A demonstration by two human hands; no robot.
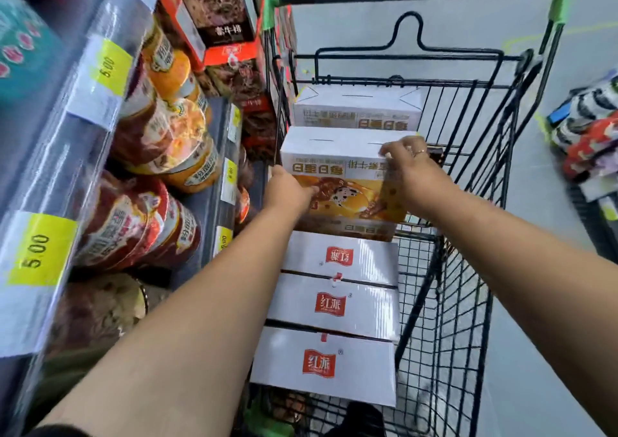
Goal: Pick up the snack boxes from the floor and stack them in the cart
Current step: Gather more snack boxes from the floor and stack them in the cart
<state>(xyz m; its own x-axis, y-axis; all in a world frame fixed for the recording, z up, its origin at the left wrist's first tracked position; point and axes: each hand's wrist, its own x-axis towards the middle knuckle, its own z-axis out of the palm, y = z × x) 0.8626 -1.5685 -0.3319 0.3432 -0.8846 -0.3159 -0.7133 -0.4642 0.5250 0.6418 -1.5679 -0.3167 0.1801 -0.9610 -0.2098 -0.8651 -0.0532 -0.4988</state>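
We read the red logo 红派 on each of three white boxes (pixel 329 303) lying in a row along the left side of the cart (pixel 468 269). On the farthest of them the logo is upside down to us. The shelf (pixel 214 155) to the left carries yellow price tags (pixel 36 252) printed 5.00, with stacked noodle bowls (pixel 133 222) behind them; we cannot read their lettering with any certainty.

The snack box (pixel 344 182) sits between both hands inside the cart, above the far end of that white row and just in front of a like box (pixel 357 109). Its large brown Chinese characters are inverted from where we look, above a picture of baked pastry on an orange ground.

Both forearms reach forward and down. The left hand (pixel 287 191) takes the box's left end, fingers curled onto the printed face. The right hand (pixel 409 165), a ring (pixel 419 151) on one finger, clamps the upper right corner with fingers bent over the white top.

The box's long axis runs across the cart, left to right. Its white top faces up and its printed face is tipped towards us. We cannot tell whether its underside rests on anything.
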